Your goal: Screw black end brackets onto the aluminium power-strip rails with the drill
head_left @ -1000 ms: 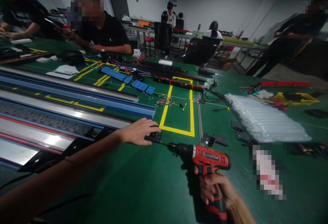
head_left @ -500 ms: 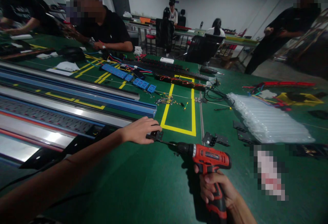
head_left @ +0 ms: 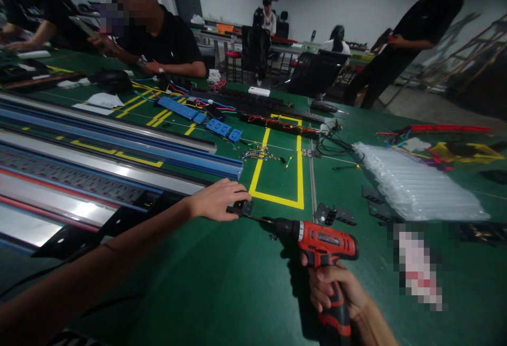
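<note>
My right hand (head_left: 336, 288) is wrapped round the grip of a red and black power drill (head_left: 327, 239), which points left. The drill's long bit (head_left: 259, 220) reaches a small black bracket (head_left: 244, 208). Fingers of my left hand (head_left: 219, 199) are closed on that bracket, at the end of a long metal profile (head_left: 170, 177). More black brackets (head_left: 325, 214) lie on the green table (head_left: 190, 293), right of the bit. Small screws (head_left: 257, 153) are scattered beyond my left hand.
Long metal and blue profiles (head_left: 119, 140) cover the left side. Blue socket modules (head_left: 219, 128), wires and black strips lie further back. Bubble wrap (head_left: 420, 182) is on the right. A person (head_left: 170, 45) sits across the table; another person (head_left: 415, 29) stands at the back right.
The standing person at the back right has moved left. Both of my hands, the drill and the bracket look nearly unmoved.
</note>
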Action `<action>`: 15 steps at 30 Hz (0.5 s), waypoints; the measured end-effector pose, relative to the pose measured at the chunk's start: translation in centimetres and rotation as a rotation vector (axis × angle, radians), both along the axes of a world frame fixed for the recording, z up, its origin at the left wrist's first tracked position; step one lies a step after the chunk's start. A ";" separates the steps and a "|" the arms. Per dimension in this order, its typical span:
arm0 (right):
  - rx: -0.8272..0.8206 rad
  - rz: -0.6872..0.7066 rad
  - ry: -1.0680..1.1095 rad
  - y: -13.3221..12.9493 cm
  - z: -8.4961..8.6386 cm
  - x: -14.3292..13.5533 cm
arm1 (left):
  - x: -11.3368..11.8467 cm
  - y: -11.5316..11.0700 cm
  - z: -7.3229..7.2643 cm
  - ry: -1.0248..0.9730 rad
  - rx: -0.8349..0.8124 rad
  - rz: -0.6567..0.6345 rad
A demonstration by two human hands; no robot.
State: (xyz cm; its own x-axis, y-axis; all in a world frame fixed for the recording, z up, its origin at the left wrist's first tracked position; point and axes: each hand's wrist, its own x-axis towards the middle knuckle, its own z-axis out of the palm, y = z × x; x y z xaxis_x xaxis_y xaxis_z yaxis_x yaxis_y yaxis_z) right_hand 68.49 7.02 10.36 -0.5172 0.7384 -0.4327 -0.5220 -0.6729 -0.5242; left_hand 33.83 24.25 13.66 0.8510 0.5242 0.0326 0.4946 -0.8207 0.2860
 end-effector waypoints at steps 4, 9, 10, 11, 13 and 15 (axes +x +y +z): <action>-0.005 0.014 0.005 0.1 0.1 -0.2 | 0.0 0.0 -0.1 -0.027 -0.008 -0.001; 0.001 0.008 -0.010 0.1 0.2 -0.2 | 0.0 0.0 -0.1 -0.018 0.005 -0.001; 0.002 0.005 -0.012 0.1 0.1 -0.2 | 0.0 0.0 -0.1 -0.014 0.006 -0.002; 0.004 0.005 -0.015 0.1 0.1 -0.1 | 0.0 0.0 -0.1 -0.012 0.006 -0.003; 0.007 0.008 -0.015 0.1 0.0 -0.1 | 0.0 0.0 -0.1 -0.018 0.003 -0.003; 0.010 0.013 -0.010 0.2 -0.1 -0.1 | 0.0 0.0 -0.1 -0.029 -0.002 -0.001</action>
